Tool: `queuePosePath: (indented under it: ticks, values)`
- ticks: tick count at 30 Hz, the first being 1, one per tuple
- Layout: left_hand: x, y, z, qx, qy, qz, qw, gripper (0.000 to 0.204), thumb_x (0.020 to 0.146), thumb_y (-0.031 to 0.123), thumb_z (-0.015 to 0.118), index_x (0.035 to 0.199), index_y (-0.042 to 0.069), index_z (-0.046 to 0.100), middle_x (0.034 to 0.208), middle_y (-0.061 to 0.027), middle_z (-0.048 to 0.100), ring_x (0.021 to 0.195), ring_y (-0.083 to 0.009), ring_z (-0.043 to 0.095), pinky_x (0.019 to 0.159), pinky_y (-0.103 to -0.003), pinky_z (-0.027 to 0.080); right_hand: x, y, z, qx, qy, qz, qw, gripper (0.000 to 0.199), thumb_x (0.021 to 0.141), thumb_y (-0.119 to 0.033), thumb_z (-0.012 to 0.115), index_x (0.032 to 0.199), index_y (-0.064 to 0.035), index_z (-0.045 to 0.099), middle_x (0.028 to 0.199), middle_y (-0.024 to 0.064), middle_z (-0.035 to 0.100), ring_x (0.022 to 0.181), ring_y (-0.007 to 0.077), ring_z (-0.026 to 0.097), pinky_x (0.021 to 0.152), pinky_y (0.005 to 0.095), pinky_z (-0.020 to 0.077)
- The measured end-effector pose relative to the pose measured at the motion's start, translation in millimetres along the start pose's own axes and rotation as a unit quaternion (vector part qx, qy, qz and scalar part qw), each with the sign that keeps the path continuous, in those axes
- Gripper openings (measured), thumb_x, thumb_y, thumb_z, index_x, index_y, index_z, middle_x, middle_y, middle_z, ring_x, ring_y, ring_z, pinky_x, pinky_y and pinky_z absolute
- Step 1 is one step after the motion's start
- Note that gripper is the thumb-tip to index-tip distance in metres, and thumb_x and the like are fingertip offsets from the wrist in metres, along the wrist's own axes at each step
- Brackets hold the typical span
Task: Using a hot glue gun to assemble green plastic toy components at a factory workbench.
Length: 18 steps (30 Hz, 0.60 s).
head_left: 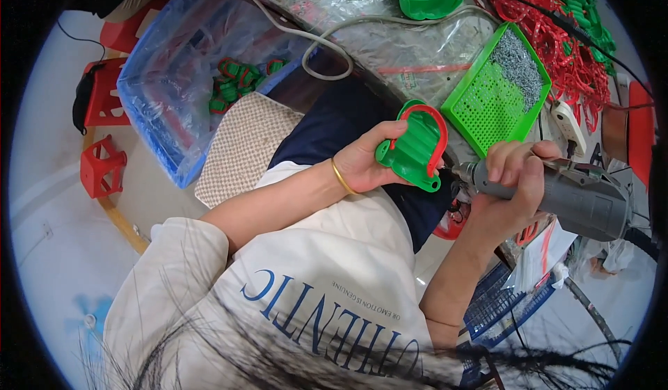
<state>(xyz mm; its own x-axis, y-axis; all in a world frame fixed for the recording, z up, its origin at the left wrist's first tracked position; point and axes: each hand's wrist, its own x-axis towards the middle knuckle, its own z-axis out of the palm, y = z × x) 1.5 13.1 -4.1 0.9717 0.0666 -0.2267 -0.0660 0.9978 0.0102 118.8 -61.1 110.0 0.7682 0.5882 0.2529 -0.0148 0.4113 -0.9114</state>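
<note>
A green part (412,143) is held near the middle of the frame by the left hand (367,157); its left edge is pinched under the thumb, and the other fingers are mostly hidden beneath it. Along its upper and right edges a red hoop (443,136) is seated. A gold bracelet (342,176) is worn on the left wrist.

To the right, a grey driver (588,199) is gripped by the right hand (513,185), with the fingers wrapped around its body. Its tip is pointed left, at the lower right end of the green part; whether contact is made cannot be told.

At upper right, a bright green tray (480,115) is set on the plastic-covered desk (383,52), with small metal pieces (516,59) heaped toward its right side. Beyond it, red pieces (546,32) are piled, with green pieces (574,0) behind them. A power strip (569,127) is seen just below. Another green part is placed at the top edge, and a grey cable (299,32) is looped over the desk's edge.

At upper left, red-and-green parts (240,84) are contained in a blue bin (167,84) lined with clear plastic.
</note>
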Motion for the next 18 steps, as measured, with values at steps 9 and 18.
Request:
queuePosePath:
  ticks: [9,18]
  values:
    - [-4,-1,5,-0.025,-0.005,0.003,1.0,0.052,0.086,0.035,0.055,0.121,-0.001,0.046,0.113,-0.017,0.058,0.103,-0.0295,0.058,0.09,-0.046,0.047,-10,5,1,0.005,0.001,0.007,1.0,0.019,0.081,-0.01,0.053,0.098,-0.0016,0.05,0.057,0.001,0.038,0.049,0.0109,0.037,0.05,0.026,0.0308]
    - [-6,-2,7,-0.041,0.001,0.008,0.999,0.051,0.086,0.035,0.054,0.122,-0.001,0.046,0.113,-0.0182,0.058,0.102,-0.0313,0.058,0.09,-0.047,0.047,-12,12,3,-0.005,-0.003,-0.001,1.0,0.015,0.081,-0.008,0.053,0.095,-0.0028,0.052,0.055,0.0009,0.038,0.048,0.0111,0.037,0.05,0.0258,0.0324]
